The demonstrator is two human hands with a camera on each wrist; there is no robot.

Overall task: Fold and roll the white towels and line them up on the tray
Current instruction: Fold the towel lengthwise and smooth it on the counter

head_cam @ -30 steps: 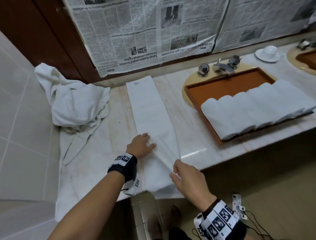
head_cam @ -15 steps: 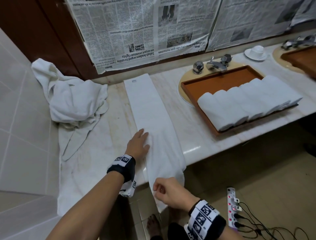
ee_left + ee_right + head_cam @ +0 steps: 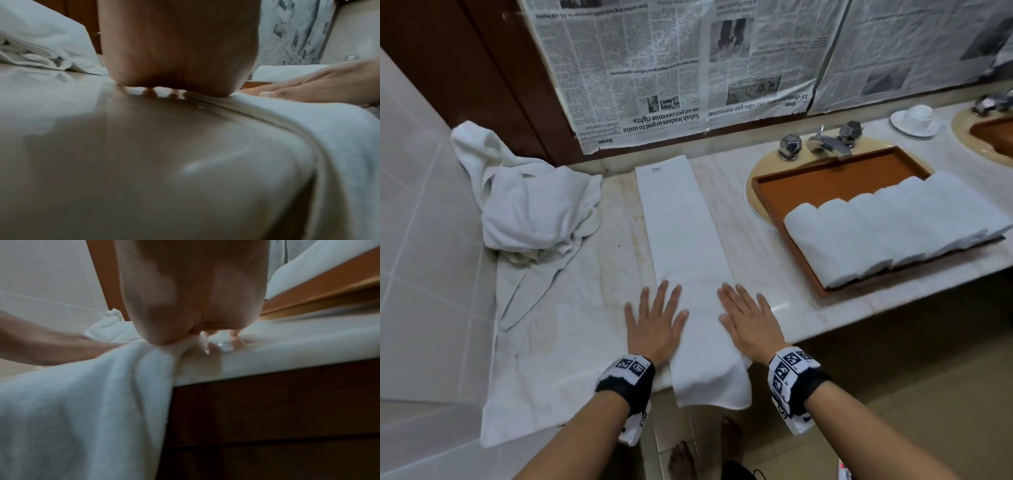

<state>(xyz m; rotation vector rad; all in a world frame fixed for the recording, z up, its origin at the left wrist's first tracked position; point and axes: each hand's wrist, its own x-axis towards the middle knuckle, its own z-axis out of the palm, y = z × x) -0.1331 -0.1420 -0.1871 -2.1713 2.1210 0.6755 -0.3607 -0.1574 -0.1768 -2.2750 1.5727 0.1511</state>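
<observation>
While half a second ago the right hand (image 3: 748,320) was curled around the towel's (image 3: 681,233) hanging end below the counter (image 3: 585,291) edge, it's now up top, lying flat on the strip's right edge. Left hand (image 3: 654,323) has slid back a bit and sits flat too, on the left edge. So both palms are down, fingers straight and slightly fanned, pointing to 12 o'clock, nothing pinched.

Towel is folded into a long narrow strip running from 12 to 6 on the counter, with the near end drooping over the front edge between the wrists. It passes right between the two hands; the inner fingers of each overlap its sides, the outer ones rest on marble. In the wrist views the heels of both palms press the cloth at the counter lip.

Tray (image 3: 825,178) sits at 2 o'clock over the sink with five rolls (image 3: 887,233) lined up side by side. Loose pile (image 3: 530,205) of towels at 10 o'clock.
</observation>
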